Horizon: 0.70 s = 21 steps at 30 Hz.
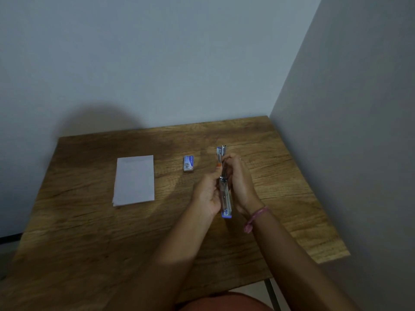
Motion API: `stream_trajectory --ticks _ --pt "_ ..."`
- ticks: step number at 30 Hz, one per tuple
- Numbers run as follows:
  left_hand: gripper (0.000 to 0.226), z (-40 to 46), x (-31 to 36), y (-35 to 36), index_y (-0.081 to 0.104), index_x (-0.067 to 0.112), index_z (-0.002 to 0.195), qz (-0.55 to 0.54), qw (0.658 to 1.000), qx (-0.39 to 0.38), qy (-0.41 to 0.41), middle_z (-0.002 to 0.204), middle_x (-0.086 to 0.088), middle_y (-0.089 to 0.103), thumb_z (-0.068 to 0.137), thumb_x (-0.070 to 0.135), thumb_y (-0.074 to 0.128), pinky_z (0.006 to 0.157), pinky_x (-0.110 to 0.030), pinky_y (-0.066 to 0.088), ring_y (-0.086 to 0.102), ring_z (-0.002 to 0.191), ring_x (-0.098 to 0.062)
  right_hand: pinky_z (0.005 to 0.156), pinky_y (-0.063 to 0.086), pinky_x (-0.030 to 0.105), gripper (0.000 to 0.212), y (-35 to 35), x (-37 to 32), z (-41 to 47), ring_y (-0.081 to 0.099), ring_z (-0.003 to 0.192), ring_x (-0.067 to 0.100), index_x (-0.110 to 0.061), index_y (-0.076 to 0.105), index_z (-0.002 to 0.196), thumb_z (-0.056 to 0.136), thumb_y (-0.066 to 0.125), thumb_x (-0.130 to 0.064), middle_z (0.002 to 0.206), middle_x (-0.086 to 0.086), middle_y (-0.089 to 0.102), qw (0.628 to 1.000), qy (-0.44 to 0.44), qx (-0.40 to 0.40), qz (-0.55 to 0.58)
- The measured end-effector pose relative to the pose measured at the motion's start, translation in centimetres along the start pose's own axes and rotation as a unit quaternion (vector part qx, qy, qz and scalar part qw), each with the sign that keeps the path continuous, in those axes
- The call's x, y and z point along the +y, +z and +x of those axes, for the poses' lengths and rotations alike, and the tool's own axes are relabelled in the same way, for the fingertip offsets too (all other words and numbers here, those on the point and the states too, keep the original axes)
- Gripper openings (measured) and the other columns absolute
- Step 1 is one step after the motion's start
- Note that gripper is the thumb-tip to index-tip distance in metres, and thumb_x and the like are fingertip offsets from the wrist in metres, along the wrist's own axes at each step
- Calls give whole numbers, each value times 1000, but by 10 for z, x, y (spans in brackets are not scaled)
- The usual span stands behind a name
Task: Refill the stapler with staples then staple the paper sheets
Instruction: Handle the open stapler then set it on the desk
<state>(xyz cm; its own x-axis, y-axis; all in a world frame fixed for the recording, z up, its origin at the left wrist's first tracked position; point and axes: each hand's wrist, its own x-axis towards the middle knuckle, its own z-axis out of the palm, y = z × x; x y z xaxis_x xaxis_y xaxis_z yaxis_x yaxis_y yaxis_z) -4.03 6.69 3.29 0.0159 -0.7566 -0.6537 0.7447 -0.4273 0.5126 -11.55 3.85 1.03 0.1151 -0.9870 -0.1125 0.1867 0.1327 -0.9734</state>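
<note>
Gripping stapler (225, 194), left hand (207, 194) and right hand (241, 187) fingers closed; staple box (188, 163), paper sheets (134, 179) lie left, apart.

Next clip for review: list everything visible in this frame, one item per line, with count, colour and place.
table: one, brown wood grain, set into the wall corner
paper sheets: one small stack, white, flat on the table's left part
staple box: one, blue and white, on the table between the sheets and the hands
stapler: one, blue and silver metal, swung open lengthwise, held above the table right of centre
wristband: one, pink, on the right wrist
walls: two, pale grey, meeting behind the table's far right corner
left hand: one, gripping the stapler's left side
right hand: one, gripping the stapler's right side
</note>
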Motion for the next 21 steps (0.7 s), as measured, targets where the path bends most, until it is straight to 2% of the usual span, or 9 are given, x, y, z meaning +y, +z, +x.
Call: stream_trajectory --ticks 2,4,6,7,9,11,15,19,21 --pt "15 1 2 -1 66 7 85 -8 1000 4 -1 58 -2 70 94 15 56 43 -19 51 67 48 -10 74 50 24 22 1 1 -2 65 83 5 -24 69 78 90 50 -27 81 -8 69 1000 -9 8 -18" --pt "18 1 5 -1 65 5 86 -21 1000 2 -3 57 -4 71 95 12 53 40 -19 50 67 47 -11 97 47 34 24 -1 4 -4 59 114 10 -34 72 77 92 56 -24 109 -5 68 999 -22 11 -46" --pt "15 1 5 -2 66 4 90 -22 1000 2 -3 60 -6 72 94 9 54 41 -20 51 68 49 -12 107 42 42 17 -6 7 -6 50 128 17 -35 72 86 91 63 -21 130 -1 58 996 -46 -4 -71" --pt "13 2 5 -2 67 3 90 -26 1000 4 0 64 -7 72 93 7 55 43 -20 52 69 52 -13 106 43 40 13 -10 8 -6 50 129 17 -29 72 93 88 67 -18 135 -3 54 995 -58 -22 -74" --pt "14 2 4 -2 67 3 88 -46 999 5 6 72 -11 71 92 1 54 47 -21 54 69 56 -13 100 49 33 22 -18 13 -5 54 124 14 -13 68 106 84 71 -11 139 -7 51 993 -75 -51 -81" --pt "17 3 3 -2 67 3 85 -48 999 5 12 72 -11 69 91 -2 52 48 -20 55 68 55 -13 88 53 26 24 -21 13 -5 62 113 9 -6 65 106 82 71 -5 128 -12 61 993 -75 -66 -63" --pt "16 4 2 -6 67 1 88 -19 1000 4 19 66 -9 71 89 -3 52 47 -19 53 69 55 -13 76 53 19 18 -23 10 -3 68 90 3 -7 62 93 81 68 5 95 -11 73 993 -64 -99 -11" --pt "18 7 0 -10 65 -2 103 13 999 -29 32 79 -10 72 90 -1 52 60 -23 58 70 69 -14 77 55 26 18 -25 7 -1 67 91 7 -10 63 79 81 66 7 102 -6 73 991 -63 -115 6" --pt "22 7 2 -14 62 -4 110 17 997 -69 26 91 -14 72 91 0 53 69 -25 60 71 79 -16 68 56 25 15 -28 2 0 67 82 7 -12 66 79 82 66 3 98 -9 74 991 -46 -123 -6"
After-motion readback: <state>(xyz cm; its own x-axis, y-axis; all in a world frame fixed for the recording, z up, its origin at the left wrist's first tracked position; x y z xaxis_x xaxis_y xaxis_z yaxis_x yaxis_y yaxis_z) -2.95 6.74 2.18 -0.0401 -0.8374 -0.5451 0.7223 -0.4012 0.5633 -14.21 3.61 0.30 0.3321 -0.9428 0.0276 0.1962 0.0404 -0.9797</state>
